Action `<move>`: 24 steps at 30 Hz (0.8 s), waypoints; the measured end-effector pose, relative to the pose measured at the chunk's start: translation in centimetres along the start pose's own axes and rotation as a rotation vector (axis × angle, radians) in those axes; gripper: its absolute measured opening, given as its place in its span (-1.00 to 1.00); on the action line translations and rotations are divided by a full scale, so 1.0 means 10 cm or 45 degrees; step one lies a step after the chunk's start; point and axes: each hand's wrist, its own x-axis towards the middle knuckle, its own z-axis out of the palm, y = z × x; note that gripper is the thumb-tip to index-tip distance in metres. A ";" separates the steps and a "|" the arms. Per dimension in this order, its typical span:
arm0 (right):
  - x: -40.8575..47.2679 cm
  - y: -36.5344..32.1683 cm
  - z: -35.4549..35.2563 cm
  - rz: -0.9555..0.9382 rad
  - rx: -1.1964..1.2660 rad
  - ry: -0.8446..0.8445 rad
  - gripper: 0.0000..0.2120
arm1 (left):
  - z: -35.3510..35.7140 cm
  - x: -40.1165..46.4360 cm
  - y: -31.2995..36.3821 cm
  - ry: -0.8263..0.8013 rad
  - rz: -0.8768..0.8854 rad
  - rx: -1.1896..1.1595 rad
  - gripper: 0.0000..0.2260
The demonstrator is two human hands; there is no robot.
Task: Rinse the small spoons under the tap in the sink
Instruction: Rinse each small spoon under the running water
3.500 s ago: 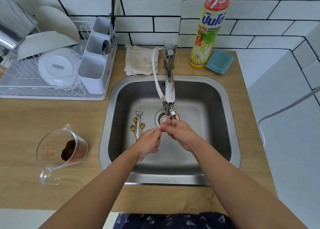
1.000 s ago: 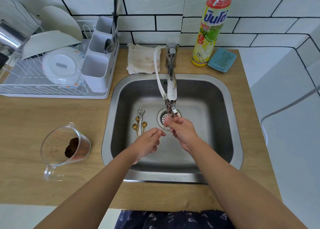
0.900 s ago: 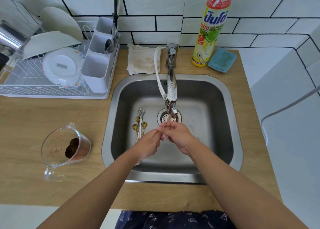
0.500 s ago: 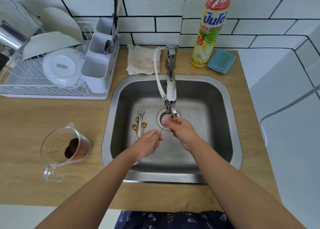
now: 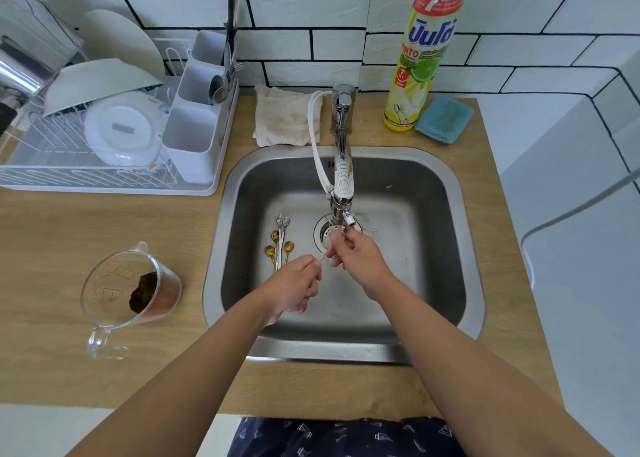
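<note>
One spoon [image 5: 322,258] is held under the tap [image 5: 343,193], over the drain [image 5: 323,235] of the sink [image 5: 460,249]. Its handle end is pinched in the curled fingers of the left hand [image 5: 294,287]; the bowl end is closed inside the fingers of the right hand [image 5: 360,259] and is hidden, so it probably sits in the stream, though the water is too faint to confirm. For a good rinse, the bowl should be rubbed and turned beneath the spout, and the handle kept firmly pinched above the drain. The other spoons [image 5: 281,242] are left lying on the sink floor, just beside the drain.
</note>
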 end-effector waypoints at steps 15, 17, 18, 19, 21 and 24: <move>0.02 -0.05 -0.06 0.051 0.043 0.043 -0.78 | 0.00 0.03 0.00 0.034 0.015 0.119 -0.75; 0.03 -0.04 -0.05 0.094 0.137 0.105 -0.71 | 0.01 0.03 0.03 0.037 0.015 0.116 -0.76; 0.03 -0.03 -0.04 0.099 0.162 0.098 -0.71 | 0.02 0.03 0.05 0.039 0.013 0.117 -0.75; 0.01 -0.03 -0.03 0.092 0.156 0.067 -0.74 | 0.03 0.03 0.05 0.037 0.011 0.115 -0.75; -0.01 -0.01 -0.04 0.061 0.073 -0.010 -0.81 | 0.04 0.01 0.05 0.031 0.009 0.132 -0.75; 0.01 -0.03 -0.09 0.102 0.104 0.004 -0.76 | 0.03 -0.02 0.04 -0.027 -0.034 0.054 -0.78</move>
